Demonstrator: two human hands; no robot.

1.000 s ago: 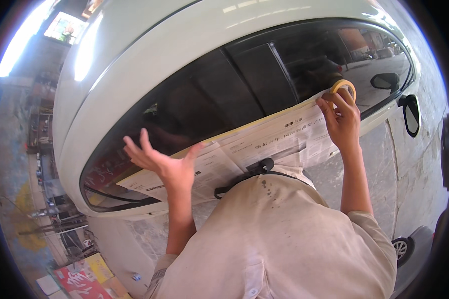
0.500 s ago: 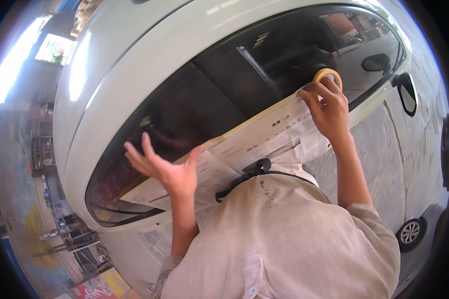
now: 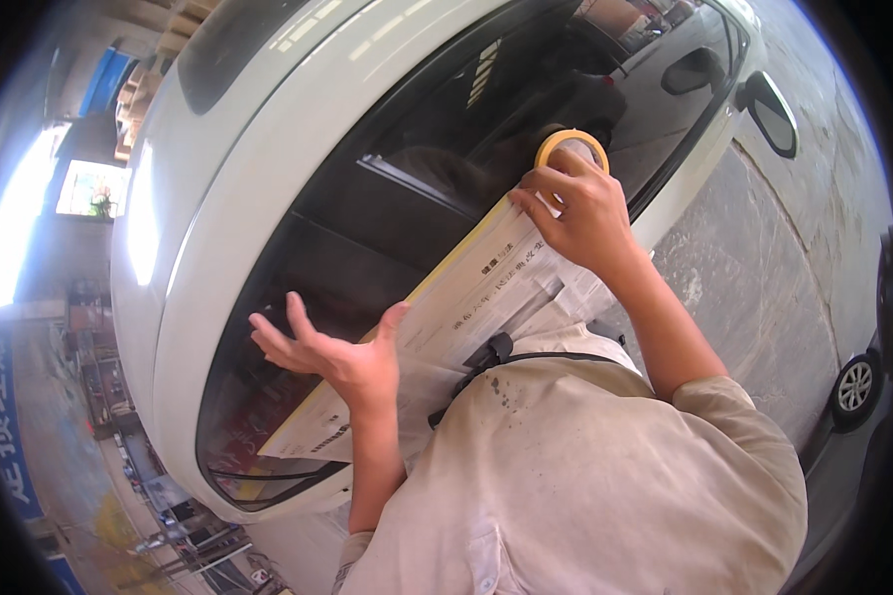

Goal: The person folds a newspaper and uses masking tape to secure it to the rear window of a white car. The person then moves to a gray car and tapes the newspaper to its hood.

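Observation:
My right hand [image 3: 582, 216] grips a roll of yellow masking tape [image 3: 572, 135], its fingers reaching into and round the ring. Below those fingers lies a printed newspaper sheet [image 3: 445, 332] with a strip of yellow tape [image 3: 456, 256] along its upper edge. The sheet runs along the lower part of a white car's dark side window [image 3: 342, 213], and its lower side hangs toward my waist. Over the window's left part, my left hand [image 3: 342, 357] is open, fingers spread, holding nothing. Its thumb is near the taped edge; whether it touches cannot be made out.
The white car body [image 3: 218, 188] curves round the window, with a side mirror [image 3: 772, 114] at the right. Shelving with tools and clutter [image 3: 114, 397] stands at the left beside a blue banner [image 3: 10, 426]. Another car's wheel [image 3: 855, 387] shows at the far right.
The view has turned, so the car and newspaper slope more steeply. My right hand and the tape roll appear farther left in the picture. My left hand stays spread in nearly the same pose.

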